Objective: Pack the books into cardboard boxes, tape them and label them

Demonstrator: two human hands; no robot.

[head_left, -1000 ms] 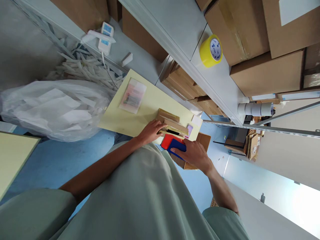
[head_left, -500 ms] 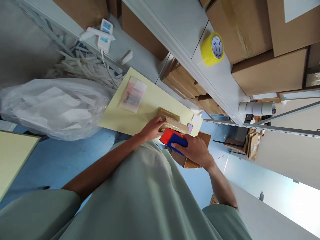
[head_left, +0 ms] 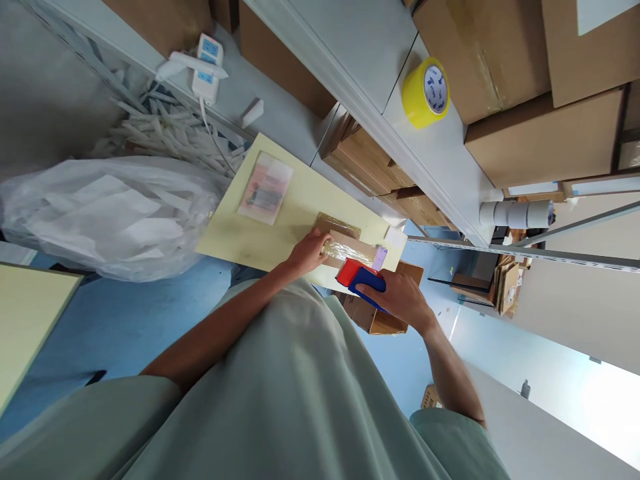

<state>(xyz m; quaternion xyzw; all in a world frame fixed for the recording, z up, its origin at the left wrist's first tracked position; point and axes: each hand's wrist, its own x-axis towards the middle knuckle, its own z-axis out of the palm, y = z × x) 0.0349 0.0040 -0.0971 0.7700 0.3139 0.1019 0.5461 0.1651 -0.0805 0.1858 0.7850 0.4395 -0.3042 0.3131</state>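
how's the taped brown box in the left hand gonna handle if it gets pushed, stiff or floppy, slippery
The brown box is probably stiff, since its edges look straight. It may feel slick where the glossy tape covers it. Rolling seems unlikely given its flat sides, and the left hand grips one end.

A power strip (head_left: 205, 91) lies on grey shelving (head_left: 283, 117).

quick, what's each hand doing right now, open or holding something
Left hand: closed on the near-left end of a small taped cardboard box.
Right hand: closed around a red-and-blue tape dispenser.
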